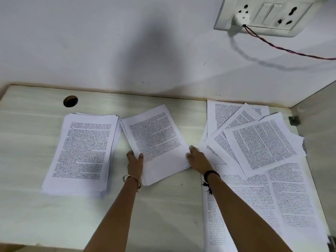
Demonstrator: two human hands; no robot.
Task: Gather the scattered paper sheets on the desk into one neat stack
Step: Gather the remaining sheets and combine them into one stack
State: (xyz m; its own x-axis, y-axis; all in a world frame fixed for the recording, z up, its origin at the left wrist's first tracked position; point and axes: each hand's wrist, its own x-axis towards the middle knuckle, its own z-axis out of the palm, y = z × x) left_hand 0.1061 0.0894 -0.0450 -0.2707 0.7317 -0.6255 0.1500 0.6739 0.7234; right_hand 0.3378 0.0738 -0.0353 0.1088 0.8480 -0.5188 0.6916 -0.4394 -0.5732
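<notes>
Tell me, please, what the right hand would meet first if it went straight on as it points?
The middle bundle of sheets; the right hand, though blurred, looks almost at its edge.

Both forearms bare. At the wrist of the left hand [135,161]: thin gold-coloured bangles [133,180], at least two rings. At the wrist of the right hand [198,159]: black thread band [211,174], knotted, short frayed black tail [207,188] hanging off it.
</notes>
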